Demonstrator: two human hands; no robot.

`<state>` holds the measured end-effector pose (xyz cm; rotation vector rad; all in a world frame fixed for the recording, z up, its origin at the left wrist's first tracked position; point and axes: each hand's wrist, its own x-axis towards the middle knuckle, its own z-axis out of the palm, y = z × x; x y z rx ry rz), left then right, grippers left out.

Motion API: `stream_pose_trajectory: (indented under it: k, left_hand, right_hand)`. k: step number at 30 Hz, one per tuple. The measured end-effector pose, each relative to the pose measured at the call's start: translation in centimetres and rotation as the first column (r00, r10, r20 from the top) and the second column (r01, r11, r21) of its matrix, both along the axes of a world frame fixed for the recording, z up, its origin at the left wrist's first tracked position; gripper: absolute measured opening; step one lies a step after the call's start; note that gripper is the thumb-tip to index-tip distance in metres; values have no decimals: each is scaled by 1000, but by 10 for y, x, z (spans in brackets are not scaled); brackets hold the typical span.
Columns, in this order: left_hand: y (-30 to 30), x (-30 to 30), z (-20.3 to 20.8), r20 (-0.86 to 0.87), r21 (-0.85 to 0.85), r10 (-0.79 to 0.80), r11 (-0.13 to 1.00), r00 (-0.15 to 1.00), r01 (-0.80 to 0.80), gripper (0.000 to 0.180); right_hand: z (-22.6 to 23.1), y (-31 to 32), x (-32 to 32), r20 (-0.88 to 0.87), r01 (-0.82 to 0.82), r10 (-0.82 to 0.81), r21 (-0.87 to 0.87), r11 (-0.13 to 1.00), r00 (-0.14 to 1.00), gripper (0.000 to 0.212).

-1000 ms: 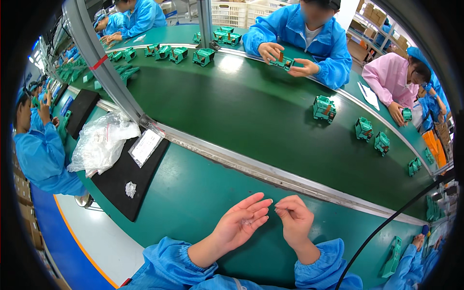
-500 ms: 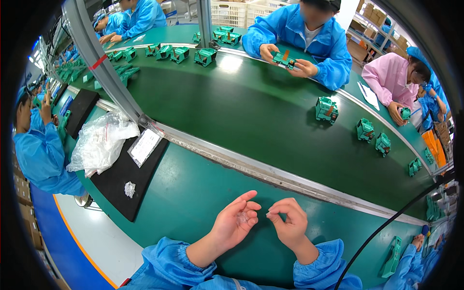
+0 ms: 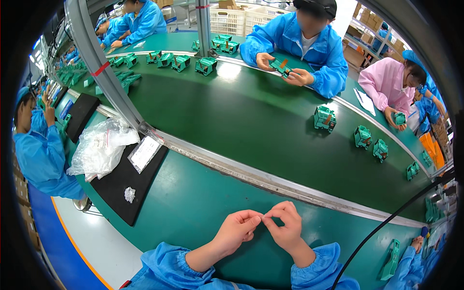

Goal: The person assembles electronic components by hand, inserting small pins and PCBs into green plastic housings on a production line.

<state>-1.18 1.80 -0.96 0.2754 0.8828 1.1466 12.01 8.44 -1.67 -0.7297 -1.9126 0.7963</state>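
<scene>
Over the green tabletop, my left hand point(image 3: 237, 232) and my right hand point(image 3: 283, 224) meet at the fingertips. Both are closed in a pinch, thumb against forefinger. Whatever sits between the tips is too small to make out now. The left fingers curl inward and cover the palm, where small clear pieces lay a moment ago. To the left, a little heap of clear pieces point(image 3: 129, 195) rests on a black mat point(image 3: 116, 205), apart from both hands.
A clear plastic bag point(image 3: 104, 147) and a labelled card point(image 3: 144, 153) lie on the mat. Beyond a metal rail point(image 3: 232, 175) runs a green conveyor point(image 3: 241, 125) bearing several green housings point(image 3: 325, 119). Co-workers sit around it. A black cable point(image 3: 377, 232) crosses at right.
My left hand has turned and closed from an open, cupped palm holding clear pieces into a pinch. Its fingertips now touch those of my right hand, which stays pinched. The view has shifted slightly.
</scene>
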Motion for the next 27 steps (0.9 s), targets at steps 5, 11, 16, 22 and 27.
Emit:
stream_pose_trajectory:
  k: [5, 11, 16, 22, 27]
  left_hand:
    - [2, 1, 2, -43, 25, 81, 996, 996, -80, 10]
    - [-2, 1, 1, -151, 128, 136, 985, 979, -117, 9]
    - [-4, 2, 3, -257, 168, 126, 982, 958, -85, 11]
    - [-4, 4, 1, -301, 175, 134, 981, 944, -83, 11]
    - [3, 5, 0, -278, 179, 111, 982, 954, -62, 12]
  right_hand:
    - [-1, 2, 1, 66, -46, 42, 53, 998, 997, 12]
    - [-6, 0, 0, -27, -29, 29, -18, 999, 999, 10]
    - [-6, -2, 1, -30, -49, 48, -26, 998, 998, 11]
    - [-4, -2, 3, -42, -74, 74, 6, 997, 996, 13]
    - [-5, 5, 5, -48, -74, 74, 15, 997, 996, 13]
